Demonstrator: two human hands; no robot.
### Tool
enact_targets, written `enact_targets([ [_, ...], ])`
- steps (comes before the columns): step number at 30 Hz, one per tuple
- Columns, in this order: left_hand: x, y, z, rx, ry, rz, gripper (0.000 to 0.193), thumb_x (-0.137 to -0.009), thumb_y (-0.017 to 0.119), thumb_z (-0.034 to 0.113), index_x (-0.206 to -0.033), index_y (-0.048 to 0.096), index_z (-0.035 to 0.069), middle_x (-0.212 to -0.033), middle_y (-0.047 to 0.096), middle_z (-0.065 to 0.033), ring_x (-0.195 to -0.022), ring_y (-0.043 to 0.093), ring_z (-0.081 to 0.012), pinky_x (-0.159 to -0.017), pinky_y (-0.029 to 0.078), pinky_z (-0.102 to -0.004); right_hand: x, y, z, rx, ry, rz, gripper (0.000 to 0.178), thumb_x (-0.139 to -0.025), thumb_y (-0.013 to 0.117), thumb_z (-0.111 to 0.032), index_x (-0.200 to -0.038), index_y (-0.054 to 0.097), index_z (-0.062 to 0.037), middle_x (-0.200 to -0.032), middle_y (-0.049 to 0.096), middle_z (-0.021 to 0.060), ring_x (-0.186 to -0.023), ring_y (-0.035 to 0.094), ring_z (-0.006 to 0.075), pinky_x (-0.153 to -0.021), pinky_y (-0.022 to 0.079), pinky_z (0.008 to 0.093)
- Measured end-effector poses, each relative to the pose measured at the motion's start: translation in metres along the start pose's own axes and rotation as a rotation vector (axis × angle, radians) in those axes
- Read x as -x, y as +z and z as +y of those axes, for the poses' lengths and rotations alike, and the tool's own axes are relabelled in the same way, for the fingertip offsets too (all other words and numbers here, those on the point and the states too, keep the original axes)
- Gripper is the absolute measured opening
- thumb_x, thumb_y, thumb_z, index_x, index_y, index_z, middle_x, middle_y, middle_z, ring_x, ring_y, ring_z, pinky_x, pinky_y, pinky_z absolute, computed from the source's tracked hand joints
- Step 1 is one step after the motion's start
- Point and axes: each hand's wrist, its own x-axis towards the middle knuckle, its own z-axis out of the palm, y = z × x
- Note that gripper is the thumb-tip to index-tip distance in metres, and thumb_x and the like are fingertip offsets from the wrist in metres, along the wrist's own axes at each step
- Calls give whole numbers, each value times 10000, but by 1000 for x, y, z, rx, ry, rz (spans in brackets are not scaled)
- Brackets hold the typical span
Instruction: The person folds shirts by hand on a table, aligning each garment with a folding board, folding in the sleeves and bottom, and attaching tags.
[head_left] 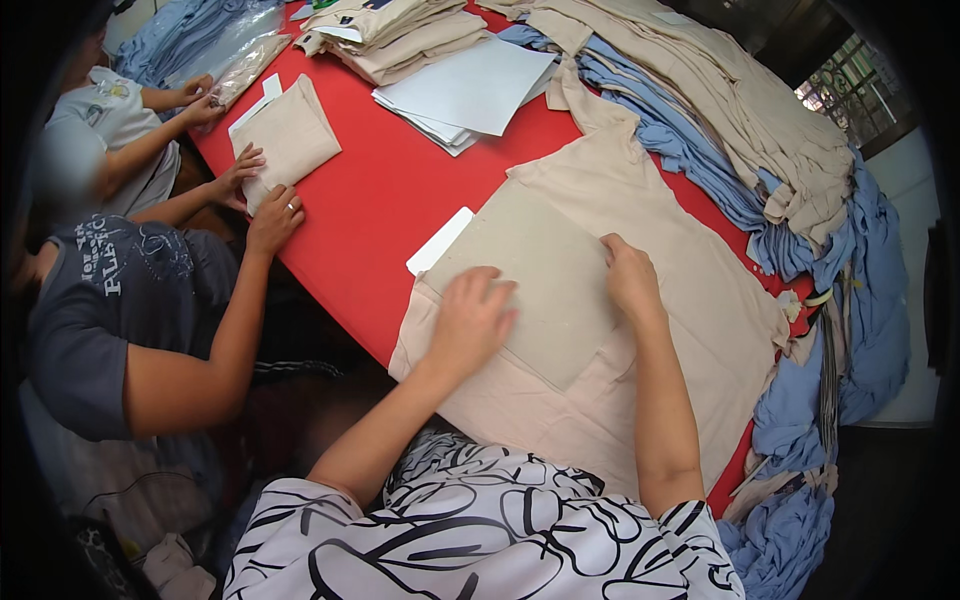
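A beige T-shirt lies spread out before me on the red table. On its upper left part rests a grey cardboard sheet, set at a slant, and a white card strip sticks out past the sheet's left edge. My left hand is over the left part of the cardboard, fingers apart and holding nothing. At the sheet's right edge, my right hand is closed with its fingertips on the border; whether it also pinches cloth is hidden.
White paper sheets and folded beige shirts lie ahead on the red table. Beige shirts and blue shirts are heaped at right. On the left, a co-worker handles a folded shirt; another person holds a plastic-bagged one.
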Motion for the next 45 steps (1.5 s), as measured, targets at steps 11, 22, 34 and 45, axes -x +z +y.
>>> enact_targets([
  [11,0,38,13,-227,-73,-84,772,-800,666,535,-1426,452,139,-1506,311,-174,-1407,217,-402,-1088,51,-695,-3,11,3,113,-117,122,393,-809,461,66,-1156,604,-52,-979,656,210,-918,625,387,-804,491,456],
  [22,-1,36,8,-226,-60,-117,794,-779,676,563,-1424,460,153,-1530,318,-114,-1425,211,-380,-1095,62,-683,-10,-8,-2,209,-41,-29,275,-811,546,10,-1064,617,-71,-1020,651,147,-930,624,338,-786,492,421],
  [34,-11,30,6,-213,-40,-104,700,-767,693,526,-1379,525,231,-1478,415,-50,-1359,317,-340,-1089,102,-683,-126,-21,68,249,160,470,407,-822,679,-247,-1159,606,-32,-1135,639,175,-1071,566,372,-910,447,429],
  [45,-8,33,1,-234,16,-110,686,-691,765,399,-1245,590,35,-1294,532,-118,-1352,328,-342,-1097,63,-696,-50,39,-10,-260,-402,319,448,-873,642,-299,-1270,605,-96,-1323,563,138,-1304,470,290,-1109,329,410],
])
